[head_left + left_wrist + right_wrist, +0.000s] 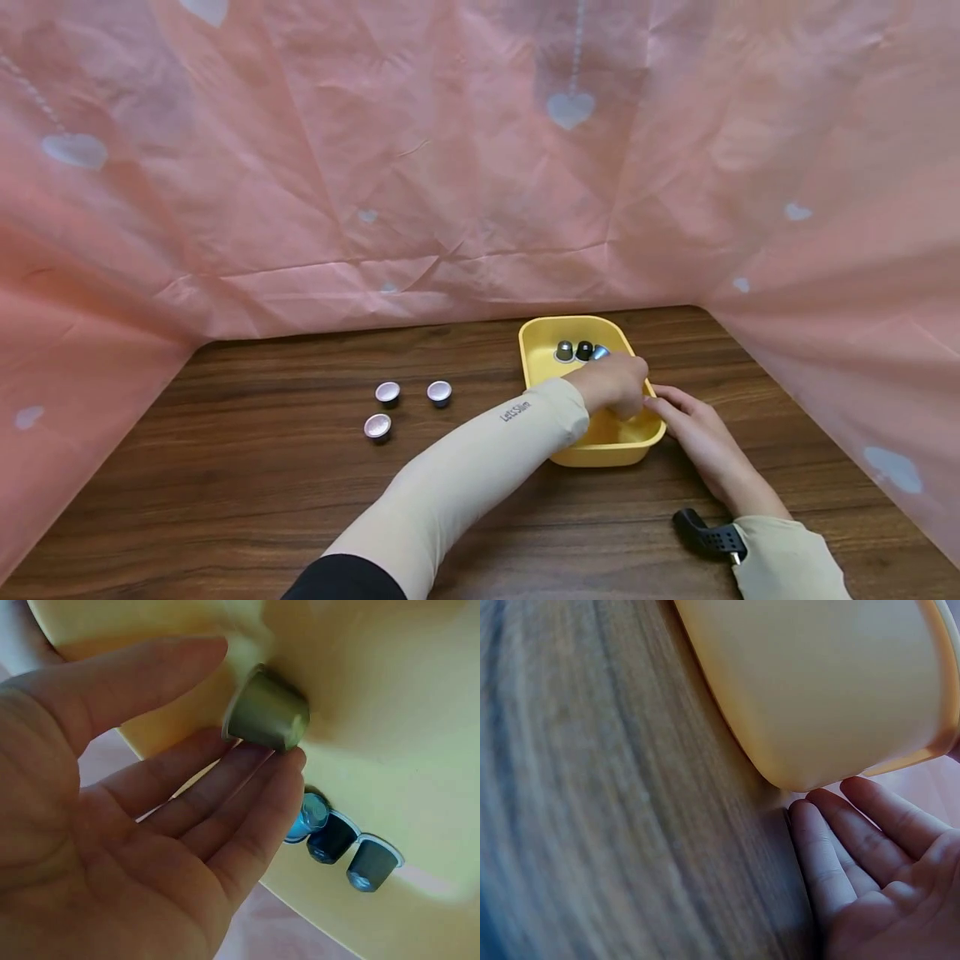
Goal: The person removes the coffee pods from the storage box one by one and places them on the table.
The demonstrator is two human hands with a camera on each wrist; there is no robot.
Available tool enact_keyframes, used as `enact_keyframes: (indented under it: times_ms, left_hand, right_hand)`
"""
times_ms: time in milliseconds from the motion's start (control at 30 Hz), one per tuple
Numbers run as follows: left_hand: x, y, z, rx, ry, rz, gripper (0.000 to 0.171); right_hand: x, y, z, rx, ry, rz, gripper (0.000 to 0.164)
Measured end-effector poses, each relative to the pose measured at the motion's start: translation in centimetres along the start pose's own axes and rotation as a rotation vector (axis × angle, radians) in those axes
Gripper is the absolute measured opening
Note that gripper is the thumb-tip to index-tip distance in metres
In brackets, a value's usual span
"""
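Note:
My left hand (617,385) reaches down inside a yellow plastic bin (600,457). In the left wrist view a green coffee capsule (268,712) lies on its side against the bin's floor, by the fingertips; the thumb stands apart from it, and the fingers are loosely extended. Beyond them sit a blue capsule (311,815), a black capsule (332,837) and a grey capsule (374,862) in a row. My right hand (701,442) holds the bin's right side, thumb at the rim, fingertips against the outer wall (832,697).
Three coffee capsules with pale lids up stand on the wooden table (225,467) left of the bin: one nearer (378,428), two farther back. A pink cloth (420,183) with hearts encloses the back and sides. A black strap piece (708,535) sits at the right wrist.

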State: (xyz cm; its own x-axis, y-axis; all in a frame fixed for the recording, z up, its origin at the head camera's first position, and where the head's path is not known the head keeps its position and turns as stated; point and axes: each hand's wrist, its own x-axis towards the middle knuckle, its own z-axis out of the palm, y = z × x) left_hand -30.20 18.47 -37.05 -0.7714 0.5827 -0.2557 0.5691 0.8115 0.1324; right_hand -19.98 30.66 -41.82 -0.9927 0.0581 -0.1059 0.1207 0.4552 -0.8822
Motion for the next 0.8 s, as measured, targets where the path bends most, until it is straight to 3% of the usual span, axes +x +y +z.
enact_keyframes:
  times_ms: [100,300,333,467,533,567,700,800]
  left_hand:
    - [0.5,0.0,0.3,0.009,0.000,-0.013,0.019]
    - [-3.2,0.3,-1.5,0.006,0.041,-0.012,0.020]
    - [-3.1,0.3,-1.5,0.008,0.048,-0.008,0.020]
    - [-0.5,-0.2,-0.1,0.015,0.061,0.008,0.018]
    - [1.7,-0.5,1.1,0.026,0.061,0.005,0.019]
    - [2.0,-0.6,1.3,0.028,0.060,0.007,0.019]
    - [0.4,-0.5,0.6,0.040,0.072,0.025,0.017]
    - [-3.1,0.1,-1.4,0.030,0.050,0.039,0.018]
  right_hand:
    - [0.0,0.0,0.1,0.005,0.001,-0.006,0.064]
    - [0.1,0.0,0.0,0.003,0.009,-0.002,0.064]
    - [0.1,0.0,0.0,0.004,0.009,-0.001,0.065]
    - [0.2,0.0,0.1,0.008,0.013,-0.007,0.065]
    - [0.2,0.0,0.1,0.011,0.015,-0.013,0.064]
    - [0.2,0.1,0.1,0.012,0.016,-0.015,0.064]
    - [0.2,0.1,0.1,0.014,0.016,-0.017,0.064]
    - [0.3,0.0,0.0,0.008,0.013,-0.011,0.064]
